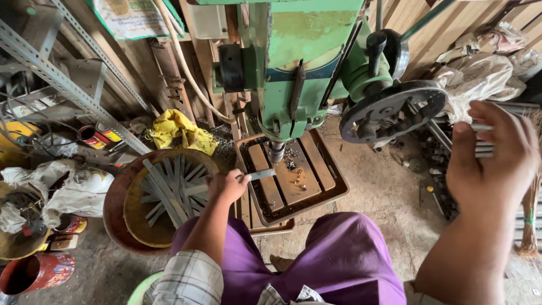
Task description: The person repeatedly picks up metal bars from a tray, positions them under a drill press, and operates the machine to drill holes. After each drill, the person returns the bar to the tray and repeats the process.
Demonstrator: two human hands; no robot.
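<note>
Left hand [227, 186] pinched a flat grey metal strip [261, 174] on the slotted brown table [316, 186] under the green drill press [293, 62] spindle; right hand [490, 158] gripped a bundle of grey strips [481, 141] beside the handwheel [392, 110].

Head view, steeply down, close.

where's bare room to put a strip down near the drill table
Bare concrete floor lies right of the slotted drill table, below the handwheel. The table is taken by the left hand holding a metal strip under the chuck. The round tray is crowded with strips.
</note>
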